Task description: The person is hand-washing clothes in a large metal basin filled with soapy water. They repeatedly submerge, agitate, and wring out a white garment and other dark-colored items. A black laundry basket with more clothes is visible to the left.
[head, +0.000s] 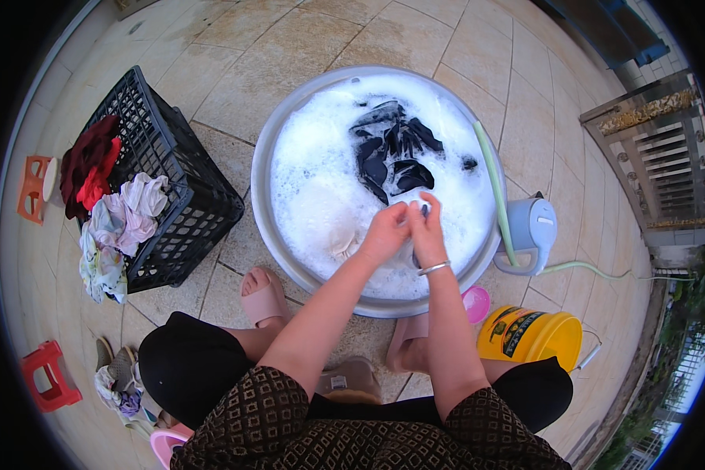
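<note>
My left hand (386,230) and my right hand (429,238) meet over the near part of a large round metal basin (261,194) of soapy water. My right fingers are curled around a small dark piece, apparently wet cloth (425,209), mostly hidden by foam and fingers. Curled against it are my left fingers; whether they grip it too is unclear. Black garments (396,150) float in the thick white foam (314,158) just beyond my hands. A pale cloth (342,242) shows through the suds left of my left hand.
Left of the basin, a black plastic crate (191,194) has clothes (123,214) draped over it. A pale green hose (489,182) crosses the basin's right rim beside a blue-grey pitcher (531,226). Nearby are a pink scoop (476,304), a yellow bucket (529,333) and a red stool (48,376).
</note>
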Demonstrator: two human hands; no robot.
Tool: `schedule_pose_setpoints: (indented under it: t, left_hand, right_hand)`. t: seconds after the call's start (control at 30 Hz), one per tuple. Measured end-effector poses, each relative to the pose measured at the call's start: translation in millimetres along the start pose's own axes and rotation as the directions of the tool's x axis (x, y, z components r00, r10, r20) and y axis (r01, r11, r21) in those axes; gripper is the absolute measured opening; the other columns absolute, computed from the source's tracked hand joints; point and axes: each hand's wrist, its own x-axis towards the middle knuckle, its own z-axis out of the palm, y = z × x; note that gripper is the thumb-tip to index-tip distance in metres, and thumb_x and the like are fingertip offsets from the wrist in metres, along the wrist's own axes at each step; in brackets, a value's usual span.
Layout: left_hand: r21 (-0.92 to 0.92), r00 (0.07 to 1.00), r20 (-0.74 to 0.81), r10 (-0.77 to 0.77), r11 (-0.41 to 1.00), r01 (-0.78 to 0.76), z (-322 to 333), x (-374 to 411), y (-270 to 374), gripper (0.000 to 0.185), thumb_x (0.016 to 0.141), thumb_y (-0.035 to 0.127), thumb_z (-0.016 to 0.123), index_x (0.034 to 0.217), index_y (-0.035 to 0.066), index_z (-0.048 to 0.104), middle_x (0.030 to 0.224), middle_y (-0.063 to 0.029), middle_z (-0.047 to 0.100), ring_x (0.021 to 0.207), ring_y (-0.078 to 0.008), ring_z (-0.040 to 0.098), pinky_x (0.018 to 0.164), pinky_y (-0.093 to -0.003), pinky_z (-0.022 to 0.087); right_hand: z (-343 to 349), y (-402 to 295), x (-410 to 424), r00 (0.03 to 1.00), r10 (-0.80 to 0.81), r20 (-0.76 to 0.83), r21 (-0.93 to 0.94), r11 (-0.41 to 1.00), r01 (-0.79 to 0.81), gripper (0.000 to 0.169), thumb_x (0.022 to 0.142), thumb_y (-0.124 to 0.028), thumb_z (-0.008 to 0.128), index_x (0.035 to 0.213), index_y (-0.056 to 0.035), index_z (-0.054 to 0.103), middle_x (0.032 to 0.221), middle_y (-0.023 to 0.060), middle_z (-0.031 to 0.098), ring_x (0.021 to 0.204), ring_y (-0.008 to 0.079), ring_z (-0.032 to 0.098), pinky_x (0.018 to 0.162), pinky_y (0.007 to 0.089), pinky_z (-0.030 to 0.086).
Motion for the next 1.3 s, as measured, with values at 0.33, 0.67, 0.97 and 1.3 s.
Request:
schedule_pose_setpoints:
  t: [0.33,0.67,0.97,1.3]
  left_hand:
    - [-0.198,0.949,0.092,-0.303,0.928,0.315,-18.4,-5.7,-16.1,0.027,0.082,0.027,0.04,0.079,0.003,0.053,0.066,0.0019,0.051,0.063,-0.0059,0.044,0.06,-0.0203,0.037]
    - [-0.756,0.832,-0.068,-0.55,0.573,0.317,15.5,-21.0,6.6,0.02,0.076,0.02,0.047,0.079,0.001,0.052,0.074,-0.0054,0.053,0.067,-0.0127,0.05,0.06,-0.0272,0.041]
    - [-0.416,0.744,-0.262,-0.615,0.768,0.488,-0.7,-1.2,-31.3,0.038,0.078,0.034,0.044,0.089,-0.002,0.046,0.085,-0.0098,0.051,0.077,-0.0165,0.049,0.065,-0.0283,0.041]
    - [-0.832,0.784,0.312,-0.537,0.243,0.498,-4.9,-9.0,-33.9,0.048,0.08,0.042,0.031,0.096,-0.002,0.043,0.094,-0.0123,0.05,0.087,-0.0215,0.049,0.077,-0.0329,0.038]
  right_hand:
    - [-22.8,-16.5,8.2,0.997,-0.055,0.053,-0.043,0.997,0.057,0.027,0.08,-0.026,0.042,0.073,0.0004,0.046,0.064,0.0059,0.05,0.061,0.0112,0.044,0.057,0.0243,0.037]
    - [17.4,-2.2,1.7,0.987,-0.091,-0.133,-0.214,0.975,0.061,0.031,0.074,-0.024,0.05,0.055,0.0008,0.05,0.045,0.0124,0.045,0.041,0.0187,0.04,0.043,0.0311,0.035]
    - [13.9,-0.3,1.5,0.951,0.3,-0.072,0.448,0.862,-0.238,0.028,0.078,-0.022,0.045,0.059,-0.0016,0.05,0.052,-0.001,0.042,0.046,0.0081,0.035,0.044,0.0236,0.031]
    - [-198.5,140.2,-21.8,0.679,0.265,-0.685,-0.183,0.84,-0.511,0.036,0.069,-0.028,0.049,0.074,0.0073,0.054,0.074,0.0217,0.055,0.054,0.0308,0.052,0.056,0.0364,0.042]
